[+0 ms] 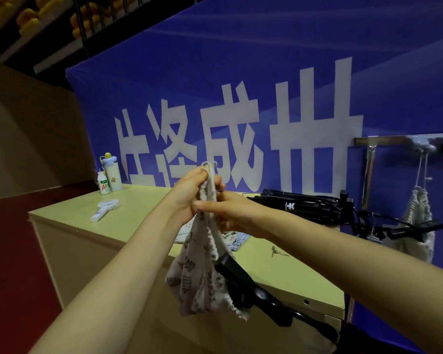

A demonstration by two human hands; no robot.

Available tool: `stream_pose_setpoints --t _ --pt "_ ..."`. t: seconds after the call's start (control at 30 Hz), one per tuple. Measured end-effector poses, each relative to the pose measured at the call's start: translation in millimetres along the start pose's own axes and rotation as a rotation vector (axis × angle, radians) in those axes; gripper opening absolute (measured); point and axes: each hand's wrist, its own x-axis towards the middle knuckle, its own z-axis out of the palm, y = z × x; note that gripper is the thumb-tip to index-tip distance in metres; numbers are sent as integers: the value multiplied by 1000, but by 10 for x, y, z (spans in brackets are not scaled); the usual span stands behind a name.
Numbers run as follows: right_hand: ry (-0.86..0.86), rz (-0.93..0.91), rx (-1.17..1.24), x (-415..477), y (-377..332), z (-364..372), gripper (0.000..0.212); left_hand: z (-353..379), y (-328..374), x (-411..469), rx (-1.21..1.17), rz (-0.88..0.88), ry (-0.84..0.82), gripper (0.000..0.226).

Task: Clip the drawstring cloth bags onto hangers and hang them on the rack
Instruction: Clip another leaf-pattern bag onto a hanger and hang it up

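Rack (384, 140) cut off at right frame edge; hung bag (417, 213) on it partly hidden by black hanger pile (317, 208) at worktop (69, 213) back right corner. Your left hand (189, 192) and right hand (230, 213) both pinch top of leaf-print bag (195, 272); bag hangs below grip, above worktop front edge, black hanger (243, 279) clipped to its right side, lower end blurred

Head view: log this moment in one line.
left hand: grips leaf-print bag top | right hand: grips bag | black hanger: dangles beside bag | rack: one bag hung
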Motion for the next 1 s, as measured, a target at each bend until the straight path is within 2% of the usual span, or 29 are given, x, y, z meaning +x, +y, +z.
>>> stream_pose_setpoints --t 0.07,0.13,0.3,0.47,0.57,0.73,1.0 --pt "99 7 137 13 20 -33 33 53 0 -17 105 45 14 29" --pt "154 2 236 -9 18 -66 33 73 -12 -18 111 62 41 28" --pt "301 -49 135 -11 41 -52 39 35 -64 -18 144 89 82 28" --pt "229 11 132 -14 -24 -21 26 4 -134 -114 193 118 84 26" --pt "244 36 195 10 -87 36 21 -10 -146 -154 161 116 123 24" --pt "402 35 177 47 -268 134 18 -12 -88 -250 166 120 249 21" --pt "636 79 132 -91 -631 217 15 13 -49 -512 259 124 288 21"
